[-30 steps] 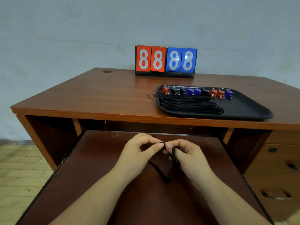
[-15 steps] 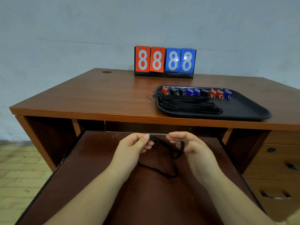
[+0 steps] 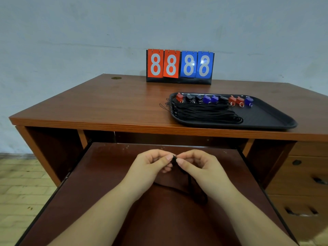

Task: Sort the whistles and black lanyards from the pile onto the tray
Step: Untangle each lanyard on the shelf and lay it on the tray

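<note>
Over the pull-out shelf (image 3: 110,206), my left hand (image 3: 150,167) and my right hand (image 3: 200,169) meet fingertip to fingertip, both pinching one black lanyard (image 3: 184,189) whose loop hangs down between my wrists. On the desk, a black tray (image 3: 273,119) holds a row of red, black and blue whistles (image 3: 211,99) along its far edge. A bundle of black lanyards (image 3: 205,113) lies in its left half, with a few ends trailing over the left rim.
A flip scoreboard (image 3: 180,66) reading 8888 stands at the back of the brown desk (image 3: 110,103), against the wall. Drawers (image 3: 301,183) sit under the desk on the right. Tiled floor (image 3: 21,189) shows on the left.
My hands were spread apart with the lanyard stretched between them; now they have come back together at the fingertips, and the loop hangs lower.
</note>
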`<state>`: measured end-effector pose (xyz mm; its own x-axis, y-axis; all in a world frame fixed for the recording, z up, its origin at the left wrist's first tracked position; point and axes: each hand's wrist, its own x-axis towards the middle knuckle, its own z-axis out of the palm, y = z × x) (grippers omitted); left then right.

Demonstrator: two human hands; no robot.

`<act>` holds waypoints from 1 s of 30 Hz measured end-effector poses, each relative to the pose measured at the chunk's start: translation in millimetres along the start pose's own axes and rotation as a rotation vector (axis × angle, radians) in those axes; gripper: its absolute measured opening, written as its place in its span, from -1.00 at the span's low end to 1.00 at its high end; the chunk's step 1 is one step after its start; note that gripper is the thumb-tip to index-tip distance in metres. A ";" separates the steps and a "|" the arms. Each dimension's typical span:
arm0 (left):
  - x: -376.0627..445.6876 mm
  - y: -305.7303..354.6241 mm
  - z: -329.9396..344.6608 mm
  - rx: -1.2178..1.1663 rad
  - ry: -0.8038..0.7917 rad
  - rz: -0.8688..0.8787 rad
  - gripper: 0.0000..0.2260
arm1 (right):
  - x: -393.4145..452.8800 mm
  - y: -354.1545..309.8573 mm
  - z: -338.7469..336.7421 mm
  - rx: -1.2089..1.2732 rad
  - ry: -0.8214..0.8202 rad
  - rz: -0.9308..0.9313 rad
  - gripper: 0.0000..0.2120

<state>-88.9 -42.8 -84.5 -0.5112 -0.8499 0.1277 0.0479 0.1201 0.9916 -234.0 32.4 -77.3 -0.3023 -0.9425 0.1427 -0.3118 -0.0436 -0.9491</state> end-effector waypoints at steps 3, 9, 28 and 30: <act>-0.1 -0.3 0.9 -0.020 -0.005 -0.009 -0.88 | 0.8 3.2 0.5 -0.114 -0.023 -0.002 -0.95; 2.4 -5.4 -3.3 0.129 0.031 0.004 -0.91 | 3.5 3.6 -3.1 -0.049 0.123 0.007 -0.89; -1.8 -7.7 5.5 0.220 -0.047 0.109 -0.79 | -1.3 9.8 11.5 -0.199 0.102 -0.164 -0.88; 1.0 -8.2 3.6 0.214 0.015 0.085 -0.79 | -0.4 9.6 10.3 -0.205 0.105 -0.190 -0.87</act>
<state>-92.8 -42.8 -92.7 -0.4997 -0.8397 0.2127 -0.0934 0.2963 0.9505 -227.6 29.0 -89.3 -0.3095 -0.8840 0.3504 -0.5435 -0.1379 -0.8280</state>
